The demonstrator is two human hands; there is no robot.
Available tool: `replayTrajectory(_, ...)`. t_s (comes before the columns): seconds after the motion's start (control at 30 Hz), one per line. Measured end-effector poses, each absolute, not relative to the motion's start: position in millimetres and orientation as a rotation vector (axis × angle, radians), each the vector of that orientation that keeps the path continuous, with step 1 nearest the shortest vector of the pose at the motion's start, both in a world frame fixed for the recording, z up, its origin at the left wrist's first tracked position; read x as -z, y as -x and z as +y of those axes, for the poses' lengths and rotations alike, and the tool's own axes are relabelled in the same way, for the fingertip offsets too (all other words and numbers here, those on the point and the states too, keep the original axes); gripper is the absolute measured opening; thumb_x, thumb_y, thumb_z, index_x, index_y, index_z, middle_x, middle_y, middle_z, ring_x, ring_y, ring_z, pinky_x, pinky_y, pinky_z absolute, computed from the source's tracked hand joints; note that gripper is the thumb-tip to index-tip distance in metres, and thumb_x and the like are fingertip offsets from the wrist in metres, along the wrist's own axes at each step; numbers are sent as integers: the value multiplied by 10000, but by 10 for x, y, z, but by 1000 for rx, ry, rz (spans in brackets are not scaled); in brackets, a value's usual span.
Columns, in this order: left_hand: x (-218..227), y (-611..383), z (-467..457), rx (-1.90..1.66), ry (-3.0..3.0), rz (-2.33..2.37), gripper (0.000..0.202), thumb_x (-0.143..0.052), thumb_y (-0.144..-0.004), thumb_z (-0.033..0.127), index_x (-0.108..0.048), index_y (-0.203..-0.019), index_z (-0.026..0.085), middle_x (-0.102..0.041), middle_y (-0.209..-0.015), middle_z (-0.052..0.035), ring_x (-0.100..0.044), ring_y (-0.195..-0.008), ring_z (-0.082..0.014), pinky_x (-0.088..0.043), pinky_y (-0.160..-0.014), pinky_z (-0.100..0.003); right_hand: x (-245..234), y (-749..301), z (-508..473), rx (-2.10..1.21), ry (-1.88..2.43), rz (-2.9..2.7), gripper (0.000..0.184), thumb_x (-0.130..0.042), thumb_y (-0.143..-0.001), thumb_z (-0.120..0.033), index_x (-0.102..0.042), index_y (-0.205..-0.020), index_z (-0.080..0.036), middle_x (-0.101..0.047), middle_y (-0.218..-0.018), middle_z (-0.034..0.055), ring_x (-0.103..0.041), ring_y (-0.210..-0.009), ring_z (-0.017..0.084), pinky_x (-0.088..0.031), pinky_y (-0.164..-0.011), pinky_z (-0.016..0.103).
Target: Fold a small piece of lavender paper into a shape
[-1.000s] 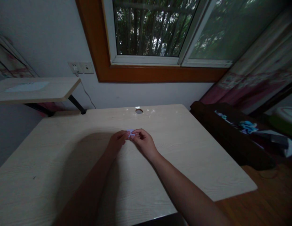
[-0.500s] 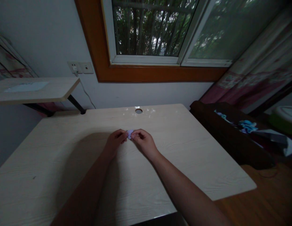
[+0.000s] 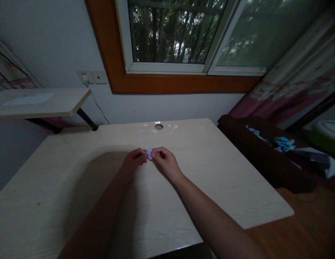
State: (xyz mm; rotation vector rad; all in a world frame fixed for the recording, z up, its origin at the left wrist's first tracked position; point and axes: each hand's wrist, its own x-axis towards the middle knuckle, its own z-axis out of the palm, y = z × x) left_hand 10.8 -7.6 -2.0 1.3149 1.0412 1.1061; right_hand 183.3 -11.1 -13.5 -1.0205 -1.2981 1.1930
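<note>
A small pale-lilac piece, paper-like in look, (image 3: 149, 153) is pinched between my two hands just above or on the desk (image 3: 210, 158). My left hand (image 3: 133, 162) grips its left edge between thumb and fingertips. From the other side, my right hand (image 3: 167, 162) pinches it with thumb and index finger, the other fingers curled. My fingers cover parts of the piece, and its exact kind is too small to make out.
At the back left, a raised shelf (image 3: 78, 96) on black legs carries a flat sheet (image 3: 29, 99). A round cable hole (image 3: 159, 127) sits near the desk's back edge. On the right stands a dark brown piece of furniture (image 3: 248, 151) with a blue cloth-like thing (image 3: 284, 144).
Both hands stay in almost the same place with the lilac piece. A little more of it shows between the fingers now, and the finger positions differ slightly.
</note>
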Motion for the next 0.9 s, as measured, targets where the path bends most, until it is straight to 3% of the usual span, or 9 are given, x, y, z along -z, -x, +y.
replayTrajectory(0.37,5,-102,-101,-1177,-1351,924,223,-632,-835,362,-648,-739,161,-597,-751,-20,-485,-621,-115,-370,-576,-248,102,-1839,-119,-1173,1038,-1331,170,-719,-785,-367,-692,-848,-211,-661,-760,12,-572,-687,157,-458,-665,278)
replayTrajectory(0.57,14,-106,-96,-1128,-1316,999,250,-614,-849,384,-646,-757,154,-594,-651,-6,-487,-592,-114,-375,-571,-242,66,-1857,-143,-1147,1010,-1395,187,-721,-792,-386,-697,-860,-214,-659,-776,9,-570,-696,154,-459,-676,278)
replayTrajectory(0.7,14,-129,-83,-1149,-1270,1029,193,-672,-805,333,-648,-898,165,-614,-676,7,-544,-614,-116,-397,-569,-230,68,-1866,-146,-1110,1024,-1438,172,-701,-812,-378,-698,-870,-216,-668,-803,20,-582,-721,162,-465,-690,285)
replayTrajectory(0.8,26,-144,-78,-1233,-1260,990,289,-703,-780,312,-618,-1027,187,-626,-720,14,-567,-619,-117,-422,-571,-230,70,-1870,-144,-1058,1041,-1473,146,-689,-820,-358,-705,-867,-221,-675,-824,25,-588,-731,165,-464,-695,287)
replayTrajectory(0.9,46,-142,-85,-1249,-1346,987,226,-695,-791,331,-645,-953,182,-646,-764,-9,-575,-647,-123,-456,-608,-245,58,-1874,-146,-1021,1047,-1486,141,-685,-821,-353,-709,-862,-220,-675,-827,24,-586,-722,163,-459,-682,283)
